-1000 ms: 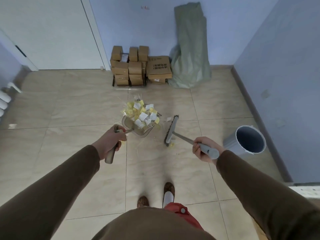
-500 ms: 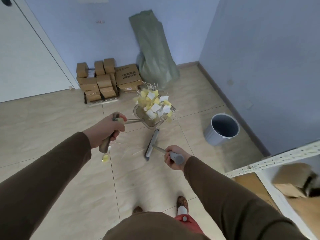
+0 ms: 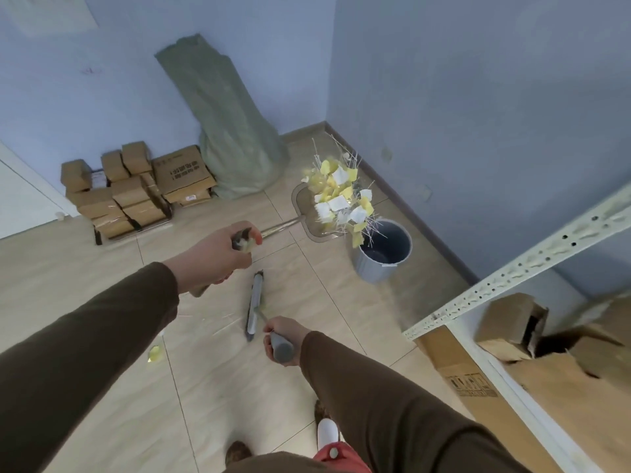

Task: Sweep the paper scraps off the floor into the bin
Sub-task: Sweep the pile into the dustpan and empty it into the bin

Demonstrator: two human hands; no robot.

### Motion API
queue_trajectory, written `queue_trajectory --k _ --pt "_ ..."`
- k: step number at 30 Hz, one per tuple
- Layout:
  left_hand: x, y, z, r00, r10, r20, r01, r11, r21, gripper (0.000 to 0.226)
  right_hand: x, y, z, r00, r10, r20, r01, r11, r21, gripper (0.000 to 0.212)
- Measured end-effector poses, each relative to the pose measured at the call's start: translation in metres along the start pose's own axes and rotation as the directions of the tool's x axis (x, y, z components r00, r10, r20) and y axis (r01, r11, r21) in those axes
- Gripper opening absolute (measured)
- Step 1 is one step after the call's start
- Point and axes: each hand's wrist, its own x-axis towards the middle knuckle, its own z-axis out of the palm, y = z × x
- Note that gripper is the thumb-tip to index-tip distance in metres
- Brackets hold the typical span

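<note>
Low in the frame, the right hand (image 3: pixel 283 337) grips the grey handle of the brush (image 3: pixel 255 305), its head hanging just over the tiles. A stray yellow scrap (image 3: pixel 155 354) lies on the floor at lower left — by my reading, one more pass is owed. Mid-frame, the left hand (image 3: pixel 218 256) is wrapped round the dustpan (image 3: pixel 302 208) handle, pan lifted and loaded with paper scraps (image 3: pixel 339 198) and thin sticks. The step looks like the emptying: the pile overhangs the rim of the bin (image 3: pixel 382 252) at centre right. Next the pan wants tipping squarely over the opening. Room is tight — the wall and skirting behind the bin, a metal shelf (image 3: pixel 512 268) at right.
</note>
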Motion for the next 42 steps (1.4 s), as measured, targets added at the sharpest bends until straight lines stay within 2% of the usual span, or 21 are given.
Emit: queue_trajectory --k 3,6,8,12,14,17,27,32,36,42 --pt "0.017 0.024 0.023 0.997 0.081 0.006 -0.08 0.97 0.231 0.037 0.001 -0.001 -0.012 1.0 0.0 0.004 0.0 0.999 -0.044 0.011" --pt "0.03 0.041 0.046 0.988 0.15 0.048 -0.156 0.883 0.442 0.038 0.001 -0.002 -0.022 1.0 -0.002 0.01 0.003 0.997 -0.081 0.007" --pt "0.038 0.048 0.062 0.979 0.19 0.073 -0.198 0.803 0.562 0.038 0.0 -0.003 -0.03 1.0 -0.001 0.017 0.003 0.995 -0.097 0.006" --pt "0.049 0.041 0.087 0.966 0.224 0.127 -0.239 0.596 0.767 0.04 0.0 -0.005 -0.041 1.0 -0.022 0.004 0.022 0.989 -0.149 0.024" --pt "0.05 0.033 0.096 0.961 0.223 0.163 -0.257 0.505 0.824 0.042 0.0 -0.005 -0.044 1.0 -0.023 -0.001 0.023 0.987 -0.16 0.033" --pt "0.049 0.021 0.107 0.963 0.187 0.194 -0.258 0.442 0.859 0.049 0.001 -0.006 -0.048 1.0 -0.028 -0.013 0.025 0.985 -0.17 0.042" --pt "0.045 0.002 0.12 0.941 0.172 0.291 -0.327 0.248 0.912 0.059 -0.004 -0.007 -0.049 0.998 -0.061 -0.014 0.056 0.969 -0.24 0.046" --pt "0.047 -0.001 0.115 0.94 0.188 0.285 -0.323 0.219 0.921 0.06 -0.005 -0.005 -0.049 0.999 -0.033 0.006 0.033 0.964 -0.263 0.029" --pt "0.047 -0.001 0.106 0.948 0.212 0.236 -0.284 0.233 0.93 0.054 -0.006 -0.008 -0.05 1.0 -0.006 0.011 0.009 0.957 -0.291 0.029" --pt "0.041 -0.002 0.081 0.968 0.223 0.116 -0.187 0.33 0.926 0.047 -0.016 -0.021 -0.056 0.998 0.045 0.039 -0.034 0.964 -0.262 0.024"
